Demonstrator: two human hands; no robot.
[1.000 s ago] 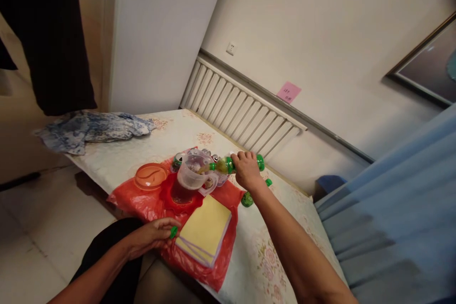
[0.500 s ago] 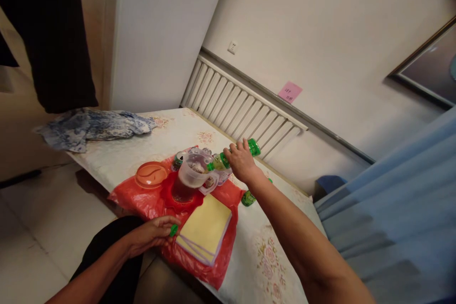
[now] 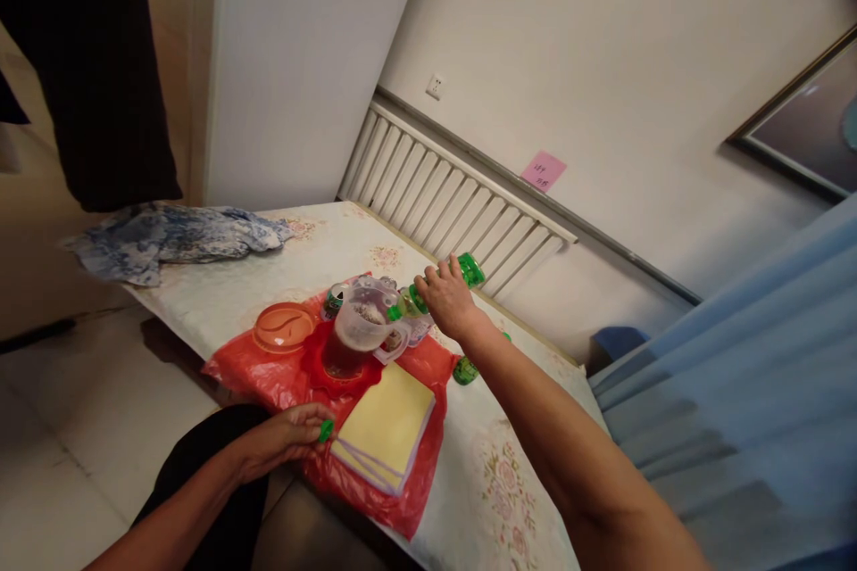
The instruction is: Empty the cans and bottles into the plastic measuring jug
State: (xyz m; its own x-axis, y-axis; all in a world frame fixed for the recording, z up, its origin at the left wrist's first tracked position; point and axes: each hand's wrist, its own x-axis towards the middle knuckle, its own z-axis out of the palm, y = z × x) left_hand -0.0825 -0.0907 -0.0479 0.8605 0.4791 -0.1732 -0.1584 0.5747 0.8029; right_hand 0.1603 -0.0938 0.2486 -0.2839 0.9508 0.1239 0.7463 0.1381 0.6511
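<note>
My right hand is wrapped round a green plastic bottle, tilted with its neck down to the left. The bottle's mouth is at the rim of a clear plastic pitcher, which holds dark brown liquid with some foam on top. Beneath the pitcher is a red scalloped dish. Lower left, my left hand pinches a green bottle cap beside a stack of yellow cloths. An orange round lid lies left of the pitcher.
A red plastic sheet lies under these things on a flowered tablecloth. Behind the pitcher stands a dark can. Another green bottle is beside my right forearm. A blue patterned cloth lies at the far left, and a radiator lines the wall.
The bottle's base has risen slightly and shifted a little left, so it tilts a bit more steeply. My left hand stays in place with the cap.
</note>
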